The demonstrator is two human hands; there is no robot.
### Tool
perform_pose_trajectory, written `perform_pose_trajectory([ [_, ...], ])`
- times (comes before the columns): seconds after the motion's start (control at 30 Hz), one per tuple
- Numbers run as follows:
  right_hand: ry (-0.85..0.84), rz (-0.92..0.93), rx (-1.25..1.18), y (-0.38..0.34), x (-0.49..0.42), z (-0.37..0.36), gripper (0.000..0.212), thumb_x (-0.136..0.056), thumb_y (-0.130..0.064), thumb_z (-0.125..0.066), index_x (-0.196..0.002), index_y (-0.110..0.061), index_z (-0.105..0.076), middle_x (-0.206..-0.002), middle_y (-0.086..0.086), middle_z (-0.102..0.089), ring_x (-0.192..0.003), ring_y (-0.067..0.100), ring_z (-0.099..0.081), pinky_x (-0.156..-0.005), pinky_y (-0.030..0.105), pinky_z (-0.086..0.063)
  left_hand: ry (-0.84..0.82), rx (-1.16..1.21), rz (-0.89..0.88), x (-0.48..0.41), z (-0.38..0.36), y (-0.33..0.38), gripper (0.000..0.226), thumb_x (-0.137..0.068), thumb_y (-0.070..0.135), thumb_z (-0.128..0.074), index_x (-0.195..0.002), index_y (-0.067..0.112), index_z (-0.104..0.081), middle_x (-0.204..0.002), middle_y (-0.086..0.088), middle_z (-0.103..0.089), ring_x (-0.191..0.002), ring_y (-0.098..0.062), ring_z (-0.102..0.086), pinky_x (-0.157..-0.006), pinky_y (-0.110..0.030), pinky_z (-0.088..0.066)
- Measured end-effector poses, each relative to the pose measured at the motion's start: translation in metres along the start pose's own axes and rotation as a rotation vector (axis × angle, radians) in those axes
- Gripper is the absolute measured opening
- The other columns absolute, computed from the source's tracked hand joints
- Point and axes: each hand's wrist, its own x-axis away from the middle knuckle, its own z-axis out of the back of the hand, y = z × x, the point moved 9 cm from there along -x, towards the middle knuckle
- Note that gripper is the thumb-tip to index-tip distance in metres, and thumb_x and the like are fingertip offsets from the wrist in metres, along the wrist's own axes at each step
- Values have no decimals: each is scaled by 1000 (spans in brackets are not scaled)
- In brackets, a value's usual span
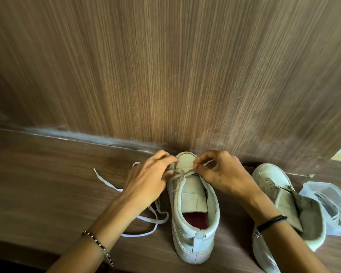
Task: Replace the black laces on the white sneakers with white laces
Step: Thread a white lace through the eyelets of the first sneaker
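Only the lowest eyelets of one sneaker [195, 223] were threaded, the white lace [180, 174] pinched by the left hand [148, 180] and right hand [222, 174]; the other sneaker [272, 180] was left unlaced

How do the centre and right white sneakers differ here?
Centre white sneaker has a white lace through its front eyelets, pinched by left hand and right hand; right white sneaker shows no lace. Centre tongue lies flat; right tongue flops aside. Both point toes at the wooden wall.
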Motion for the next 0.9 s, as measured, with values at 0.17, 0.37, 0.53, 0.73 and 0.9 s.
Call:
perform_pose_trajectory([
  [0.17, -68, 46, 56, -6, -2, -7, 19, -100, -20, -61, -109, -22, -78, -90, -18, -70, -84, -2, -64, -69, 1, -45, 72, -210, -79, 0, 9, 17, 28, -102, 19, -55, -123, 36, -60, -116, 12, -60, -109, -13, -64, -74, -31, -49],
  [0.37, -127, 99, 91, -4, -2, -10, 31, -100, -9, -52, -112, -21, -78, -124, -13, -66, -111, 1, -61, -89, -1, -41, 94, -216, 64, 3, 18, 0, 21, -99, 27, -63, -113, 42, -63, -110, 17, -64, -107, -10, -64, -74, -30, -31],
  [0.53, -122, 107, 90, -2, -4, -10, 30, -100, -9, -52, -111, -21, -77, -123, -11, -66, -104, 2, -62, -84, 3, -43, -42, -43, 119, -4, 10, -11, 7, -97, 38, -66, -103, 39, -69, -87, 19, -60, -91, -8, -60, -70, -29, -38],
  [0.73, -79, 95, 66, -5, -3, -7, 26, -101, -10, -54, -112, -21, -76, -104, -10, -70, -86, -4, -61, -73, 0, -43, -174, 510, 224, -7, -5, -29, 32, -100, 47, -56, -80, 25, -67, -84, 4, -68, -80, -8, -58, -75, -29, -43],
  [0.9, -52, 140, 64, -11, -5, -9, 20, -100, -17, -62, -112, -22, -76, -105, -13, -73, -92, -7, -61, -75, -2, -40, -143, 651, 334, -12, -11, -30, 24, -102, 37, -55, -88, 29, -73, -84, 11, -67, -87, -5, -64, -78, -26, -43],
])
